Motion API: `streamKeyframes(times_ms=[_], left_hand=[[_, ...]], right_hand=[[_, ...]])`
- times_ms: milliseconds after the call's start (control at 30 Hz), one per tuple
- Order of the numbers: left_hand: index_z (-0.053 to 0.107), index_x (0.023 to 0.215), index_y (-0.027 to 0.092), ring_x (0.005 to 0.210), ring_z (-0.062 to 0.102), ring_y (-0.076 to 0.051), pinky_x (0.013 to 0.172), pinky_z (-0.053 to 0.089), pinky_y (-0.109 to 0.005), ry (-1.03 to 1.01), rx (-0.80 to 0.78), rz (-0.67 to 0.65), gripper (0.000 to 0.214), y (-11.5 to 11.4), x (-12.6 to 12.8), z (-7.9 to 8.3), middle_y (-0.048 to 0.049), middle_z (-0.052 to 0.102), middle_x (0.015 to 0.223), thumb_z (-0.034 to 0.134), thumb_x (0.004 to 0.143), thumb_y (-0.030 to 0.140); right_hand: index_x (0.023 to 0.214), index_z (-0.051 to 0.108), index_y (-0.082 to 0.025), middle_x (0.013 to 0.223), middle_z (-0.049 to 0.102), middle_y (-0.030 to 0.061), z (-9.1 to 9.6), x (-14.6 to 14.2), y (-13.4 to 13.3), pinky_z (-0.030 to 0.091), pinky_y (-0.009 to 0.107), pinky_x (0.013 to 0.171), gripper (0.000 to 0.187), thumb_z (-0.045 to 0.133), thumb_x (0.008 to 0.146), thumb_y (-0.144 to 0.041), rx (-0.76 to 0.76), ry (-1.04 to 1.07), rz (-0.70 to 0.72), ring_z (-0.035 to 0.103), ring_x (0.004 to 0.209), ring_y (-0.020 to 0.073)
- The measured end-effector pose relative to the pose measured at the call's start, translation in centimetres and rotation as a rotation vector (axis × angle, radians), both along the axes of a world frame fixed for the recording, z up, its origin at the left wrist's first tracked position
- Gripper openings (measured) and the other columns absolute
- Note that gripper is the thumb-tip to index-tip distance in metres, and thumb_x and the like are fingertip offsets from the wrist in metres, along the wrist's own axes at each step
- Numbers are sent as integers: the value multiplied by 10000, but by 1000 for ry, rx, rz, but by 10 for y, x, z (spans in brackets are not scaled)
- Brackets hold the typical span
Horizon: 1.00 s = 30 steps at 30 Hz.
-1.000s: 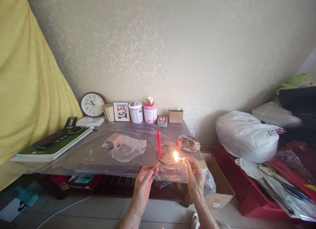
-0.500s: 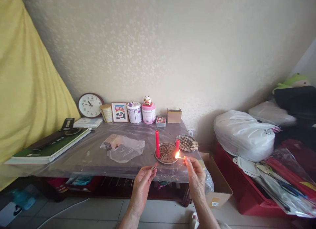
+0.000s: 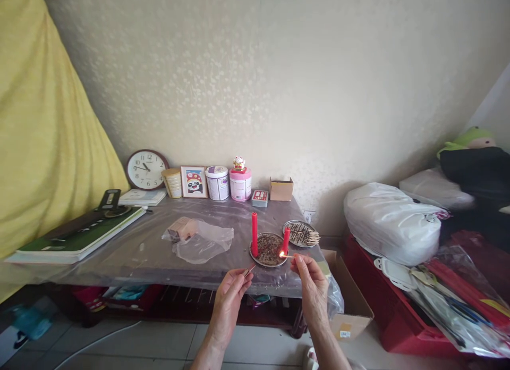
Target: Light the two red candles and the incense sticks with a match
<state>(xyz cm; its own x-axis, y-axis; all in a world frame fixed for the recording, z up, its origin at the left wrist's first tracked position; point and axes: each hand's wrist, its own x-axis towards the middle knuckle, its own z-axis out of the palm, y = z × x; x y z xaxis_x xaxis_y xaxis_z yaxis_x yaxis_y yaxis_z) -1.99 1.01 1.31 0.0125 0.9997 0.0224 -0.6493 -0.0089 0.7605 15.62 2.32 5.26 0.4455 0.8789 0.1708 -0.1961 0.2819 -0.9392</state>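
At the near right edge of the bench (image 3: 131,258), a lit match (image 3: 287,256) is pinched between the fingertips of the right hand (image 3: 312,282), its small flame at the left end, just beside the base of the short red candle (image 3: 286,240). That candle stands at the right rim of a round metal plate (image 3: 268,249) strewn with dark bits, and a taller red candle (image 3: 254,234) stands upright at the plate's left rim. The left hand (image 3: 230,293) is curled nearly closed around a small matchbox (image 3: 249,270), held just in front of the bench's near edge and apart from the right hand. Just right and far of the first plate lies a second metal plate (image 3: 297,232) holding a heap of thin wooden sticks. Left of the candles sits a crumpled clear plastic bag (image 3: 201,240). Along the far wall stand a round clock (image 3: 146,169), a framed panda picture (image 3: 193,181), a white tin (image 3: 217,182), a pink tin (image 3: 240,184) and a small cardboard box (image 3: 281,189). A green book (image 3: 79,239) lies at the left end.
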Motion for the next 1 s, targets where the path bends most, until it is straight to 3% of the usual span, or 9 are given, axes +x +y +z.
streamKeyframes(times_ms=[633, 1000], left_hand=[[678, 925, 166, 948, 595, -195, 899, 399, -333, -62, 4, 10, 225, 2, -3, 2, -79, 686, 955, 662, 775, 333], [690, 880, 149, 915, 611, -210, 876, 415, -345, -66, -17, 43, 266, 1, -2, 8, -92, 694, 915, 713, 720, 360]], right_hand=[[738, 684, -190, 724, 691, -14, 29, -19, 15, 515, 240, 714, 199, 789, 653, -337, 114, 162, 158, 630, 675, 119], [718, 655, -193, 711, 662, -20, 43, -31, 28, 524, 278, 657, 227, 791, 621, -347, 150, 112, 108, 615, 613, 128]])
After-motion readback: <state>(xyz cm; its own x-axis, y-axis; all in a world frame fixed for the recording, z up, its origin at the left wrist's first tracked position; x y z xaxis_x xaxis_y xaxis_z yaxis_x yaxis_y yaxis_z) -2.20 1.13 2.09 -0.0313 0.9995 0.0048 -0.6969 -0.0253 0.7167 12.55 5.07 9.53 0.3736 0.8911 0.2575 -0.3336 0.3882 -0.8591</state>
